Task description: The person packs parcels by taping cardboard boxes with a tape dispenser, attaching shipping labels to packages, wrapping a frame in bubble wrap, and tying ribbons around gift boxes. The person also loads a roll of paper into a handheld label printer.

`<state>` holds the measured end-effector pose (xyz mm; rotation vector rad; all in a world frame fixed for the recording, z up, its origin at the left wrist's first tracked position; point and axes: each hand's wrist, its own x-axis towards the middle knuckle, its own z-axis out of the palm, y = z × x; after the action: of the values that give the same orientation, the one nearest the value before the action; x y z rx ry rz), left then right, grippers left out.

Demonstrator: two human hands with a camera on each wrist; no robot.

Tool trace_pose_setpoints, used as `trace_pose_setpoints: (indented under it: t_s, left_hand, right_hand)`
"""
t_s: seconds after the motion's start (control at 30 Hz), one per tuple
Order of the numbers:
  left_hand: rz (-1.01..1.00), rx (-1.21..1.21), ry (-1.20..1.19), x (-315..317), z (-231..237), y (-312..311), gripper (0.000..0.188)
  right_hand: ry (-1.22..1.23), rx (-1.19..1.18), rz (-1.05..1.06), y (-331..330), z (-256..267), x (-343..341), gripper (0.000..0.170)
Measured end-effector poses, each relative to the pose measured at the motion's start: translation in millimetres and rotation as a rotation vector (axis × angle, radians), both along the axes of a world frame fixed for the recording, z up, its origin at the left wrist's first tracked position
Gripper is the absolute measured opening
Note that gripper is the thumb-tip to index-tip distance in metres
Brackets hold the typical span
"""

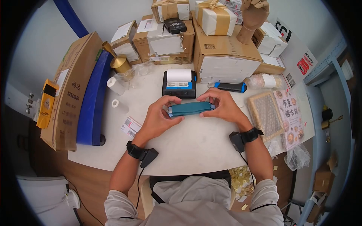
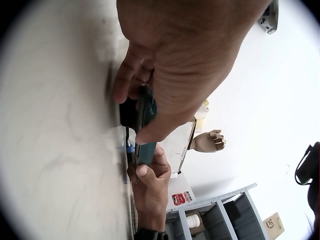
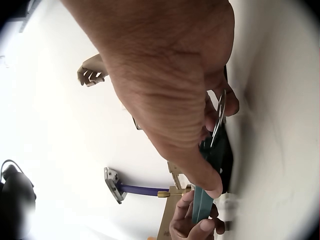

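Note:
A teal oblong bundle (image 1: 190,108) is held level over the table, with pale bluish bits at both ends. My left hand (image 1: 161,113) grips its left end between thumb and fingers. At the other end, the thumb and fingers of my right hand (image 1: 225,106) pinch it. In the right wrist view a thin shiny metal strip (image 3: 219,117) sticks out from the bundle (image 3: 202,204) beneath my right hand (image 3: 170,95). The left wrist view shows my left thumb along the bundle's (image 2: 146,152) side. What the bundle is, I cannot tell.
Just beyond the hands stands a label printer (image 1: 179,84), with a blue-black utility knife (image 1: 230,87) to its right. Cardboard boxes (image 1: 226,60) line the back. A bubble-wrapped frame (image 1: 265,116) lies right; a printed label (image 1: 131,127) and paper rolls (image 1: 115,86) lie left.

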<state>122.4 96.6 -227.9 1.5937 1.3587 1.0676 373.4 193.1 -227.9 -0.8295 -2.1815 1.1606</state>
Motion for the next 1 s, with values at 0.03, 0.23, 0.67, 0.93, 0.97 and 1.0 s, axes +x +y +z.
trace_pose_setpoints:
  t_s: [0.03, 0.23, 0.67, 0.93, 0.97, 1.0]
  left_hand:
    - [0.000, 0.000, 0.000, 0, -1, 0, 0.050]
    - [0.008, 0.019, 0.014, 0, -3, 1, 0.047]
    - [0.088, 0.051, 0.006, -4, -9, 3, 0.035]
    - [0.089, -0.125, -0.049, -2, 3, 1, 0.033]
    - [0.080, -0.066, -0.063, 2, 5, 0, 0.038]
    - [0.071, -0.007, -0.077, 4, 5, -1, 0.043]
  right_hand:
    - [0.000, 0.000, 0.000, 0, 0, 0, 0.047]
    - [-0.006, 0.063, -0.012, -1, 1, -2, 0.047]
    - [-0.018, -0.100, 0.032, 0, -1, 1, 0.043]
    - [0.079, -0.187, 0.028, -1, -7, -1, 0.036]
    - [0.140, -0.203, 0.025, -2, -8, -2, 0.035]
    - [0.202, -0.218, 0.021, -2, -9, -3, 0.035]
